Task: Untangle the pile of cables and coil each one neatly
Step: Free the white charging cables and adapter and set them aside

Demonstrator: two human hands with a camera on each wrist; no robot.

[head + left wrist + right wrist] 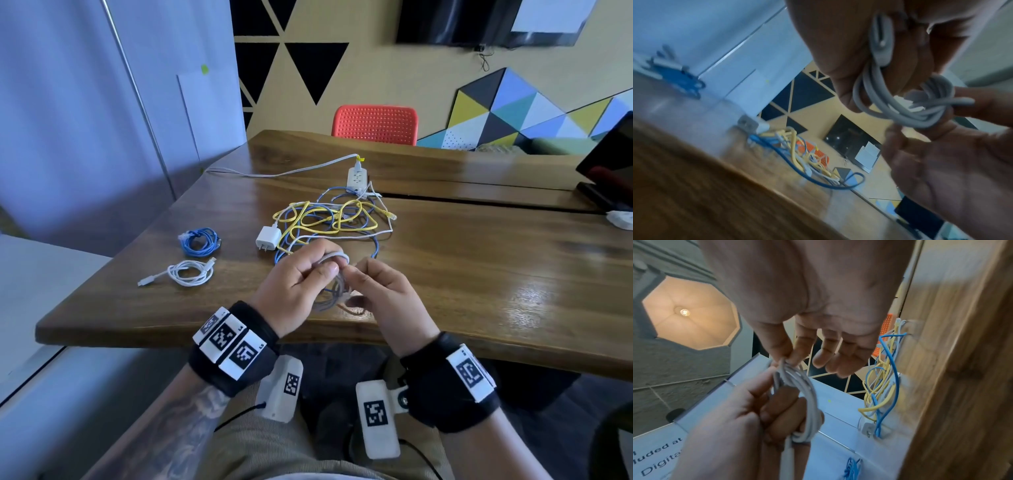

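Observation:
My left hand (301,274) grips a coil of grey cable (334,284) over the table's near edge, its fingers curled through the loops. My right hand (373,291) pinches the same coil's side between thumb and forefinger, the other fingers loosely spread. In the left wrist view the grey cable (906,104) shows several loops with a clear plug tucked in. The right wrist view shows the grey cable (803,395) wound around the left hand's fingers. Behind the hands lies a tangled pile of yellow, blue and white cables (332,219) with a white charger (267,238).
On the wooden table (479,260), a coiled blue cable (200,241) and a coiled white cable (188,274) lie at the left. A white power strip (356,178) sits behind the pile. A red chair (375,125) stands at the far side; a dark device (609,164) stands right.

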